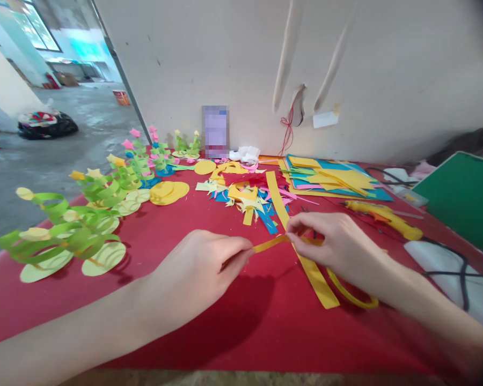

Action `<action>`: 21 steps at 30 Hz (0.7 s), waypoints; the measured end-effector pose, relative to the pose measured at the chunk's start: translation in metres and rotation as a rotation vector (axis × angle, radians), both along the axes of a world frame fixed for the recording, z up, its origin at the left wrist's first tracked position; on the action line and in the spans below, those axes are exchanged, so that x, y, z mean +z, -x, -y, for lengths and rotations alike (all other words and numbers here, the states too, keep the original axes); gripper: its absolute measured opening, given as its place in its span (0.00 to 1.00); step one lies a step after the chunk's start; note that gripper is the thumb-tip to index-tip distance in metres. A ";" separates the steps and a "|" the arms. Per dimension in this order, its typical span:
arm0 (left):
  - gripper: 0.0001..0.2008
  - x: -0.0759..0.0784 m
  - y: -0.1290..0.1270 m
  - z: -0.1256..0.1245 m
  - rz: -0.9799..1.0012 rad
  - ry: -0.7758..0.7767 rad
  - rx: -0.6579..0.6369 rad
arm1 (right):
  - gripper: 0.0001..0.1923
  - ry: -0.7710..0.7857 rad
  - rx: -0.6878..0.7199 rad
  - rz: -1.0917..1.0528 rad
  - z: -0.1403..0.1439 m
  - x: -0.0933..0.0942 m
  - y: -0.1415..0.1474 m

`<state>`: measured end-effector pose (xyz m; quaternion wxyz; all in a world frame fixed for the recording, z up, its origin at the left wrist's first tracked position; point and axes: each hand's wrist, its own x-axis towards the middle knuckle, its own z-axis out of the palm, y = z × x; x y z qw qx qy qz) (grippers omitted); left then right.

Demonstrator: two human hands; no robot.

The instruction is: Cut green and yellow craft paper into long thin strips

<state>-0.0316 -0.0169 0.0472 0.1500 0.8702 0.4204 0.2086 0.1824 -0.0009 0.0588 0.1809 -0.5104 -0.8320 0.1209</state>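
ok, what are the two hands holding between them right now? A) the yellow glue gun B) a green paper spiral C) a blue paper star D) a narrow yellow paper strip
D: the left hand and right hand each pinch one end of a narrow yellow paper strip stretched between them above the red table; the glue gun lies untouched to the right.
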 end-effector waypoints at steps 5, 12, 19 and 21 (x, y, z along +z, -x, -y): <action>0.11 0.003 0.003 -0.002 0.009 -0.042 0.027 | 0.04 0.030 0.009 0.072 -0.016 0.005 -0.018; 0.09 0.007 0.005 -0.003 -0.090 -0.038 0.075 | 0.05 0.032 0.117 0.075 -0.025 0.012 -0.039; 0.12 0.001 -0.001 -0.003 -0.084 0.039 0.002 | 0.04 0.107 0.162 0.138 -0.007 0.003 -0.016; 0.12 -0.001 -0.003 -0.002 -0.055 0.072 -0.044 | 0.05 0.110 0.194 0.103 0.002 -0.002 -0.004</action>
